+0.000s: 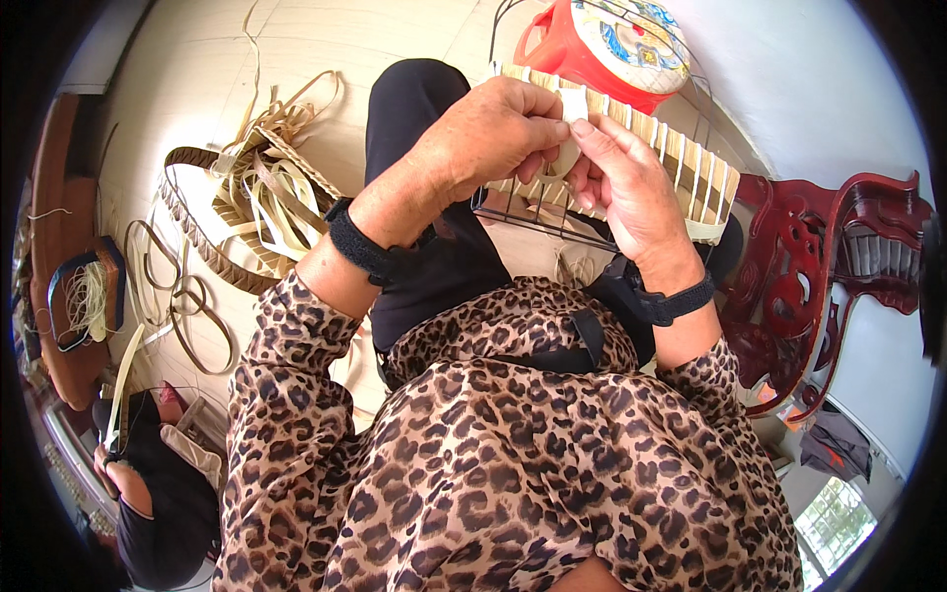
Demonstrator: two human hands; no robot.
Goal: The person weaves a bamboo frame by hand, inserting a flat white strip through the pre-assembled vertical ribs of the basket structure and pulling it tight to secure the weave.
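Single head-worn fisheye view, facing steeply down past a leopard-print top [493, 454], left hand [508, 126] and right hand [631, 187] close by, floor [404, 30] farther off.

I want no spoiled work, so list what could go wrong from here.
The left hand and right hand pinch a pale strip; it might slip and slacken. The wrapped frame appears close to the red stool, so shifting it could cause a knock. Loose strips lie heaped on the floor; pulling one out may tangle others.
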